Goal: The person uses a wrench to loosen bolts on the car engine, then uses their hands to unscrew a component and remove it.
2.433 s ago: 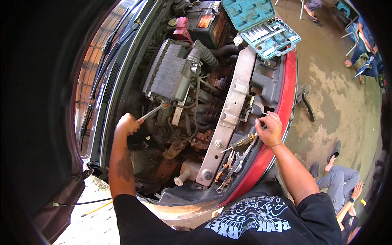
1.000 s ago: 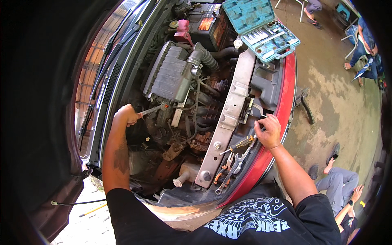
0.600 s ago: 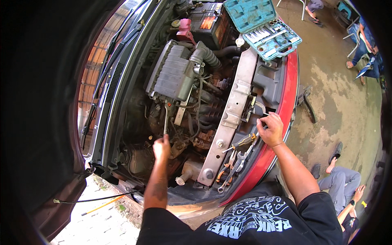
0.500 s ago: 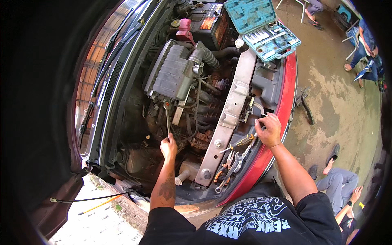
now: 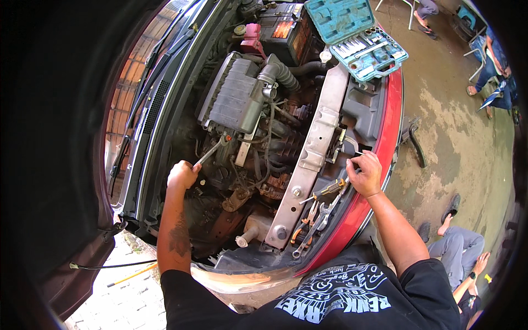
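My left hand (image 5: 183, 175) is closed round the handle of a silver wrench (image 5: 209, 154). The wrench's far end sits at an orange-red spot below the black air filter box (image 5: 232, 92) in the engine bay. My right hand (image 5: 365, 174) rests by the red front edge of the car, fingers bent together near the hood latch (image 5: 336, 146). A small pale tip shows by its fingertips, but what it belongs to is unclear. Just left of that hand lie a yellow-and-black screwdriver (image 5: 329, 190), orange-handled pliers (image 5: 305, 223) and silver wrenches (image 5: 323, 218).
An open teal socket case (image 5: 379, 69) lies on the front edge beyond my right hand, near the battery (image 5: 281, 34). A metal crossbar (image 5: 318, 140) spans the front. A black hose (image 5: 416, 146) lies on the floor; people sit at the right. The raised hood fills the left.
My left hand has swung the wrench handle left, toward the windshield, while its far end stays below the filter box. My right hand has barely moved.
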A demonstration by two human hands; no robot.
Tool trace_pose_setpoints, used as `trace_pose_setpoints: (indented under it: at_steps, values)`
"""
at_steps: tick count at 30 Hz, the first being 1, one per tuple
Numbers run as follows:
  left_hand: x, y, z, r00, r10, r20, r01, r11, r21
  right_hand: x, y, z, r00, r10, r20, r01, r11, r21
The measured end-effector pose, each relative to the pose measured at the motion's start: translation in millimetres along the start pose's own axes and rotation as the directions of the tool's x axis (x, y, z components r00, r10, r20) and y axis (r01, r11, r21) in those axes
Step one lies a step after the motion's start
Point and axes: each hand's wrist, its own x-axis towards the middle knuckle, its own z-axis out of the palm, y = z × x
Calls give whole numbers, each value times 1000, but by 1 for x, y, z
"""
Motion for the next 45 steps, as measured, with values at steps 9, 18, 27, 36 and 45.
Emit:
trace_pose_setpoints:
  at_steps: [9,18,27,36,45]
  values:
    - [16,3,-32,991,-20,130,30,997,-71,-2,1,2,1000,3,-5,-3,1000,6]
    - [-7,2,113,967,-24,-253,-48,960,-276,0,2,-2,1000,-2,-10,2,1000,-2]
    - [-37,77,201,937,-190,-294,-50,758,-650,-2,-1,2,1000,16,26,-16,1000,-2]
    - [-38,15,139,921,-22,-388,-110,943,-314,-2,-1,0,1000,10,27,-10,1000,-2]
    - [-4,10,-31,989,106,-104,-94,989,110,-1,1,2,1000,3,6,-3,1000,-9]
